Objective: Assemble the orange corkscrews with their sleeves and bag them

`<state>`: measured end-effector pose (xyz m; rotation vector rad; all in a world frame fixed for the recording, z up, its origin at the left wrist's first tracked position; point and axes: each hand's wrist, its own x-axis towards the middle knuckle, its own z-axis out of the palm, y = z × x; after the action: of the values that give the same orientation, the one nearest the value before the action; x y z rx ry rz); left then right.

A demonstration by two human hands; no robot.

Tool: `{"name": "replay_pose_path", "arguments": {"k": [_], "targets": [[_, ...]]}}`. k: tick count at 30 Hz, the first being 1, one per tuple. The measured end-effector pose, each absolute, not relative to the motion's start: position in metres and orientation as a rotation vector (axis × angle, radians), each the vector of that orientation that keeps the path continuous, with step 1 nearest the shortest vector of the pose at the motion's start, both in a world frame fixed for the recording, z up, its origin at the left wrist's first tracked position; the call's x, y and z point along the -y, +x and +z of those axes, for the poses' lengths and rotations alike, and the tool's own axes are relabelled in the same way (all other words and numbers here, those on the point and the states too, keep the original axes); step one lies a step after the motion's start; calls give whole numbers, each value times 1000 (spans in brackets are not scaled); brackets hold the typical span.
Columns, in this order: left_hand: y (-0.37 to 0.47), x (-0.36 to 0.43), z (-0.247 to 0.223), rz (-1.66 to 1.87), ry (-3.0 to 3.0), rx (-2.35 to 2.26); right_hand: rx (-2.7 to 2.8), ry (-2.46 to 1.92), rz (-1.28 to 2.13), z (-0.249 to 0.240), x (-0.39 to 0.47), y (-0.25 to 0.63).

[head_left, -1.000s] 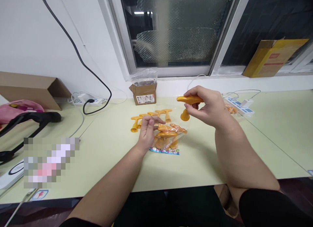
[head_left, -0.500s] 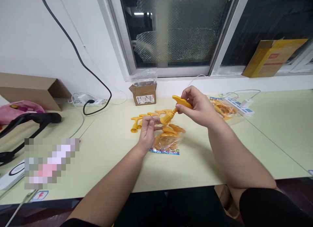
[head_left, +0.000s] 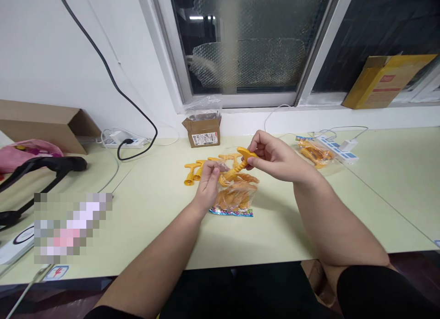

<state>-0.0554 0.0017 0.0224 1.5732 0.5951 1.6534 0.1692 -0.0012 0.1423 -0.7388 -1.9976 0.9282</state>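
Note:
My right hand (head_left: 275, 157) pinches the wide end of a yellow plastic T-handled piece (head_left: 237, 168), whose flared end points down and left. The piece hangs at the mouth of a clear plastic bag (head_left: 235, 197) that holds more yellow parts. My left hand (head_left: 207, 185) is closed at the bag's upper left edge, its fingertips partly hidden behind film and the piece. Just beyond, several similar yellow pieces (head_left: 189, 176) stand in a row, handles up.
A small labelled cardboard box (head_left: 205, 138) stands by the wall. On the right lie another bag of yellow parts (head_left: 314, 153) and a power strip (head_left: 338, 149). A black frame-like object (head_left: 62, 167), a pink bag (head_left: 30, 153) and a long cardboard box (head_left: 37, 119) are left.
My right hand has lowered and moved slightly left with the yellow piece, bringing it down to the bag's mouth. My left hand stays at nearly the same place.

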Motion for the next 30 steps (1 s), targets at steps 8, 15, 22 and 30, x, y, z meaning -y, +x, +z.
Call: {"name": "replay_pose_path", "arguments": {"k": [8,15,22,30], "targets": [[-54,6,24,1543,1562,-517,2377,-974,820,131,-2,157],[-53,8,24,1547,1635,-515,2363,-762,996,128,-2,154],[-62,3,24,1588,1895,-592,2464,-876,756,124,-3,150],[-64,2,26,1503,1961,-605,2590,-1041,507,124,-1,148]]}}
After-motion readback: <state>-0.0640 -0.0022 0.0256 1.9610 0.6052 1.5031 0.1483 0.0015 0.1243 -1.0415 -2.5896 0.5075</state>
